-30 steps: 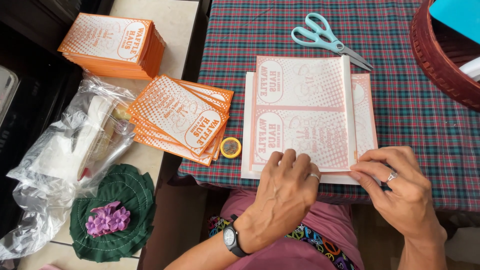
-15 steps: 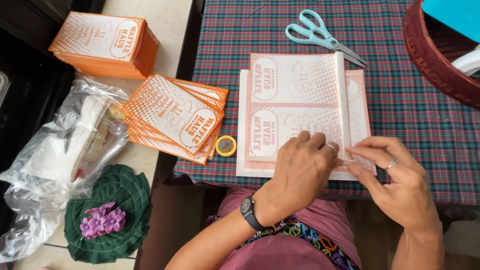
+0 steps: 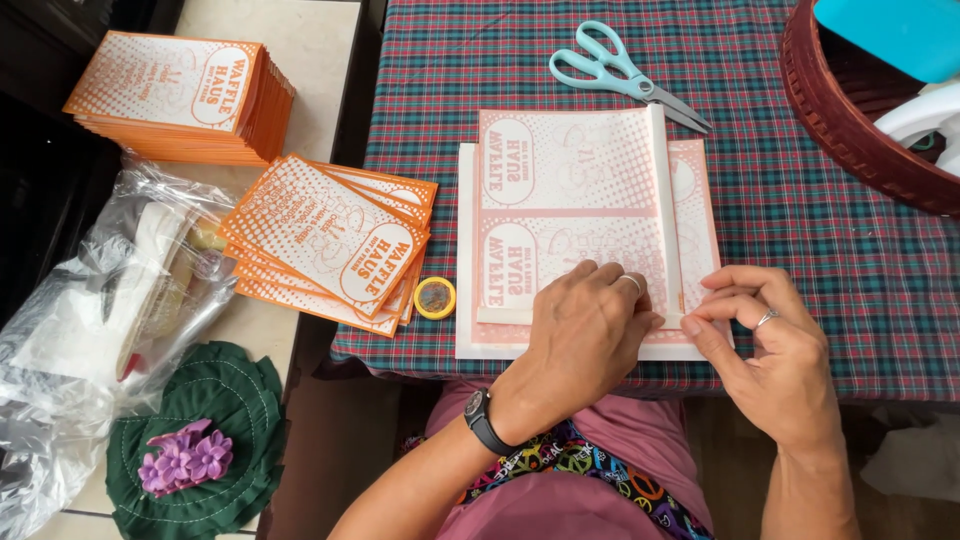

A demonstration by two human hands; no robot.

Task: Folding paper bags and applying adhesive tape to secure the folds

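Note:
A pale pink printed paper sheet point(image 3: 575, 190) lies folded on the plaid tablecloth point(image 3: 800, 230), with a narrow flap running down its right side. My left hand point(image 3: 580, 340) presses flat on the sheet's lower edge, a black watch on the wrist. My right hand point(image 3: 765, 340) pinches the lower right corner of the sheet between thumb and fingertips. Both hands wear rings. A small yellow tape roll point(image 3: 435, 297) sits just left of the sheet.
Light blue scissors point(image 3: 625, 75) lie beyond the sheet. A fanned pile of orange printed bags point(image 3: 330, 240) overhangs the table's left edge, a taller stack point(image 3: 180, 95) behind it. Clear plastic bags point(image 3: 100, 300), a green crocheted piece point(image 3: 195, 440) and a dark red basket point(image 3: 850, 120) are around.
My left hand slid right along the sheet's lower edge. My right hand went from lying on the corner to pinching it. The view shifted slightly.

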